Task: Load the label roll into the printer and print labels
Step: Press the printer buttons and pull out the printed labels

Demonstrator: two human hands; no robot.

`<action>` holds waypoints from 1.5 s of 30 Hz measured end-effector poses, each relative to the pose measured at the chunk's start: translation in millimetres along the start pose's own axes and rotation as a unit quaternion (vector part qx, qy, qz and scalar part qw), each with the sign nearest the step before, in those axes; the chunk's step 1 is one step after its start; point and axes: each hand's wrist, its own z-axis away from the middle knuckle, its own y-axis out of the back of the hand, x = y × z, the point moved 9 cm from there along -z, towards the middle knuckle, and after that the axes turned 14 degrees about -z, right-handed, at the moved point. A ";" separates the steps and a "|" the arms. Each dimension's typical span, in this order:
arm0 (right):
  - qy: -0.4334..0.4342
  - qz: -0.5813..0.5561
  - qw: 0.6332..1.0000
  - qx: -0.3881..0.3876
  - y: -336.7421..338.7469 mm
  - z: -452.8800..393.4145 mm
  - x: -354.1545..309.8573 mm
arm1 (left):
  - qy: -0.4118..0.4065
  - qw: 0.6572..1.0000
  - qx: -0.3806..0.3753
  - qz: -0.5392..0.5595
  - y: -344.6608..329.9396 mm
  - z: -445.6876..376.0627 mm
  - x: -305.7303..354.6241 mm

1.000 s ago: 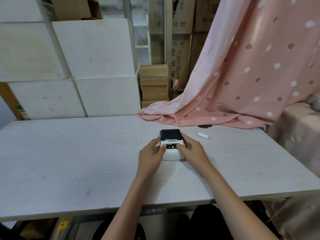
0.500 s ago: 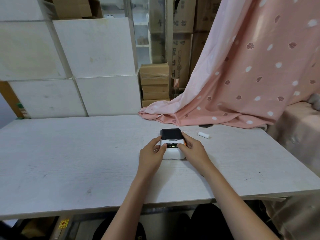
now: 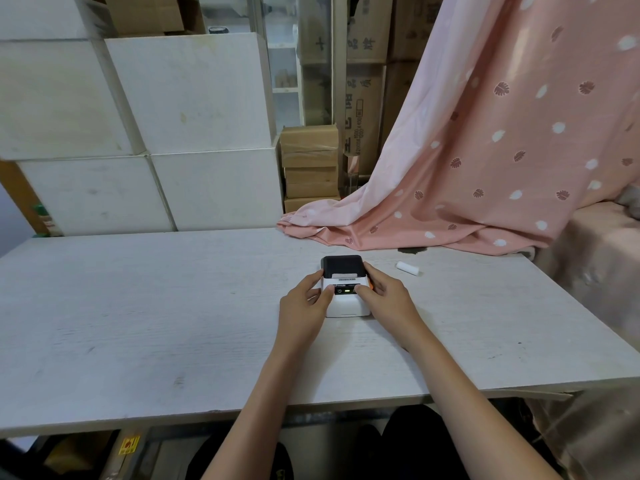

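Observation:
A small white label printer [image 3: 347, 304] with a black lid [image 3: 342, 263] sits on the white table [image 3: 156, 306], right of centre. A strip of white label shows at the slot below the lid. A green light glows on its front panel. My left hand [image 3: 304, 306] grips the printer's left side, thumb on the panel. My right hand [image 3: 388, 299] grips its right side, thumb pressed on the panel beside the light. A small white roll [image 3: 407, 268] lies on the table to the right of the printer.
A pink patterned curtain [image 3: 485, 150] drapes onto the table's far right corner. White boxes [image 3: 173, 133] and brown cartons [image 3: 310, 164] stand behind the table. A covered piece of furniture [image 3: 602, 265] adjoins the right edge.
A white label strip now shows at the slot under the black lid. Both hands stay on the printer in nearly the same grip.

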 end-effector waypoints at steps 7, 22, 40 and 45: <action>0.000 -0.004 1.000 0.004 0.3 0.9 -1.6 | 0.000 1.000 0.000 0.005 0.5 0.7 -0.7; 0.000 0.008 1.000 -0.005 -0.8 -1.9 2.1 | 0.002 1.000 -0.005 0.009 -0.1 0.8 0.0; 0.002 0.003 1.000 -0.010 -1.9 -3.8 5.6 | -0.002 1.000 0.003 0.011 2.0 2.5 2.2; 0.002 0.002 1.000 -0.018 -4.8 -1.2 1.4 | -0.002 1.000 0.005 0.004 2.9 2.3 2.7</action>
